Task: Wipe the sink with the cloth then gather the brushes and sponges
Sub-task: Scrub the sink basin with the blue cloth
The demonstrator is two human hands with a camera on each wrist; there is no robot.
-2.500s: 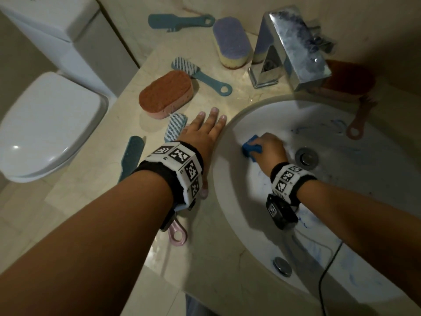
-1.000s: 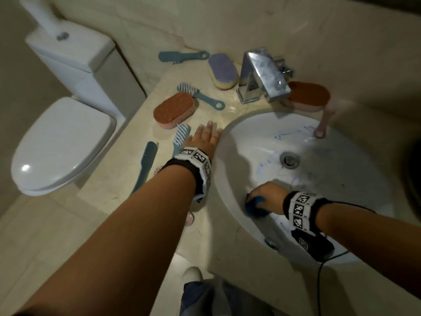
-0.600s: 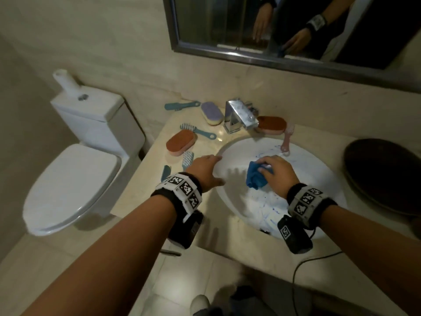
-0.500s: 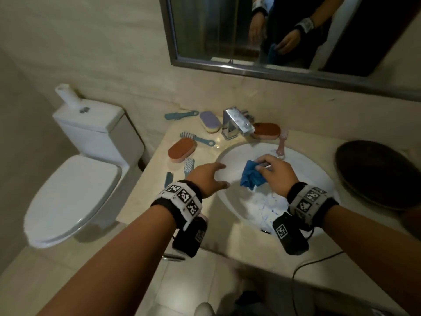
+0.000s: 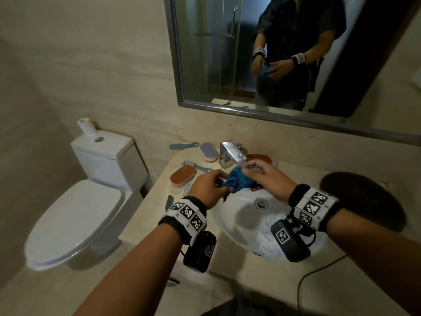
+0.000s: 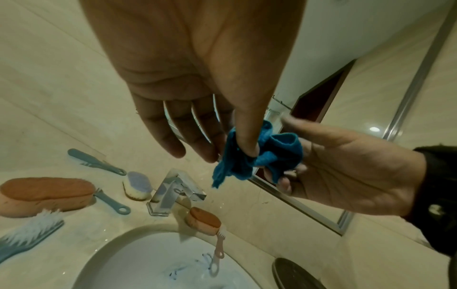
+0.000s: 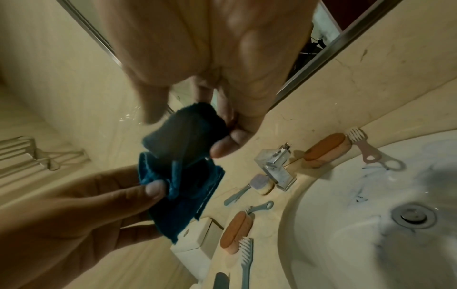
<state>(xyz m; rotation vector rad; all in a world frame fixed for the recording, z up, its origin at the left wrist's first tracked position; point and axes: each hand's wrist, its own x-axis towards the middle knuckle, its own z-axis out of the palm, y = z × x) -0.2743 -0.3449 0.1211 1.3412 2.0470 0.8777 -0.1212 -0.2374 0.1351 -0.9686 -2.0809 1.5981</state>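
Note:
Both hands hold the crumpled blue cloth (image 5: 238, 181) in the air above the back of the white sink (image 5: 246, 226). My left hand (image 5: 210, 188) pinches its left end between thumb and forefinger. My right hand (image 5: 262, 176) grips its other end (image 6: 284, 154) with curled fingers. Blue smears mark the basin (image 7: 358, 195). On the counter left of the tap lie an orange sponge (image 5: 183, 176), a purple sponge (image 5: 208, 152), and blue brushes (image 5: 184, 146) (image 5: 193, 165). A second orange sponge (image 6: 204, 220) and a pink brush (image 6: 217, 252) sit right of the tap.
A chrome tap (image 5: 230, 156) stands at the back of the sink, under a wall mirror (image 5: 284, 53). A dark round basket (image 5: 362, 199) rests on the counter at the right. A white toilet (image 5: 75, 220) stands to the left. A black cable (image 5: 303, 286) hangs over the front edge.
My right hand lifted the cloth out of the basin. My left hand left the counter and took hold of the cloth's other end. The head view rose and pulled back.

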